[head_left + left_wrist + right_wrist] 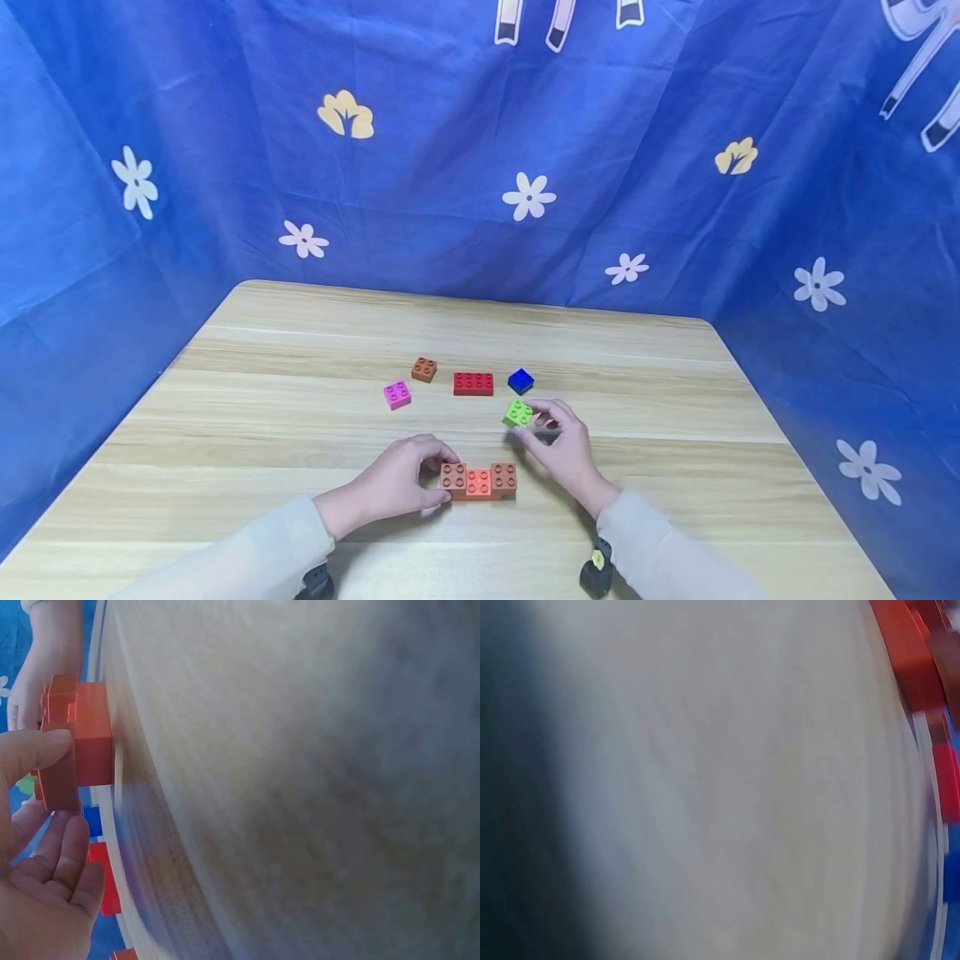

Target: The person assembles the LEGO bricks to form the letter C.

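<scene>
Near the front middle of the table is a toy brick assembly: an orange brick (478, 483) with a brown brick (453, 475) on its left end and another brown brick (504, 476) on its right end. My left hand (393, 485) pinches the left brown brick between thumb and fingers, and the left wrist view shows the thumb (54, 746) on its side. Further back and to the right, my right hand (566, 454) pinches a light green brick (518, 413) with its studs facing up. The right wrist view shows the assembly's orange brick (911, 664) but not the hand.
Behind the hands lie a pink brick (397, 395), a loose brown brick (423, 369), a long red brick (473, 383) and a blue brick (521, 381), the last just beyond the green one. A blue patterned cloth (450, 183) hangs around the wooden table (300, 358).
</scene>
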Action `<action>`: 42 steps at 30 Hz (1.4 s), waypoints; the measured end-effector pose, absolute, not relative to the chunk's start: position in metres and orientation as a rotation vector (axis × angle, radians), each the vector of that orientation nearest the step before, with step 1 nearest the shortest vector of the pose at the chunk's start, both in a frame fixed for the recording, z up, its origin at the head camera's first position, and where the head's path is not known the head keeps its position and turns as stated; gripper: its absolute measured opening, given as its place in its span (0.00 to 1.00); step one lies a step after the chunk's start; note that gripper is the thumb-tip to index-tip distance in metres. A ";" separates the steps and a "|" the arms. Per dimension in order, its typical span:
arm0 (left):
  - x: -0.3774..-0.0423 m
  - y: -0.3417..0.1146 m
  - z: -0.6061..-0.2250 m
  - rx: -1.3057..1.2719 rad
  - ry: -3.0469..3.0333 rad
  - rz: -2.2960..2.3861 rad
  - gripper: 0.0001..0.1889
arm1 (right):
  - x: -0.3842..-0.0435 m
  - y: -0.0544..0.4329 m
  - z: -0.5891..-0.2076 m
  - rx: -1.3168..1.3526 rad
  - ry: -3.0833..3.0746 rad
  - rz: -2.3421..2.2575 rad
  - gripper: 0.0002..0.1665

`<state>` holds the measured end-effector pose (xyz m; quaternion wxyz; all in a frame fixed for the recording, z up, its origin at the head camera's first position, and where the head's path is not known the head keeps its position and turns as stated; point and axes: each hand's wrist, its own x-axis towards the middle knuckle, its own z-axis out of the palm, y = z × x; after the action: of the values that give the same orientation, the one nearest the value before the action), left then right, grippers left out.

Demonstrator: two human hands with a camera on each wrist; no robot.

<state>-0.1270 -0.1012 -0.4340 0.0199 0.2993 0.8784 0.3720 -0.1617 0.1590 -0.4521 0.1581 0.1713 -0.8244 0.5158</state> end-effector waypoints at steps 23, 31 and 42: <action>-0.128 -0.103 -0.437 0.936 2.723 1.172 0.19 | -0.147 0.127 -0.461 1.080 -2.338 1.495 0.24; -0.128 -0.103 -0.437 0.943 2.723 1.178 0.18 | -0.146 0.122 -0.459 1.193 -2.363 1.385 0.24; -0.128 -0.103 -0.436 0.920 2.735 1.155 0.20 | -0.146 0.117 -0.454 1.243 -2.375 1.298 0.24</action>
<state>-0.1282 -0.1028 -0.4361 0.0168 0.2960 0.8799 0.3714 -0.1462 0.1171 -0.4545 0.0816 0.4158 -0.7949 0.4343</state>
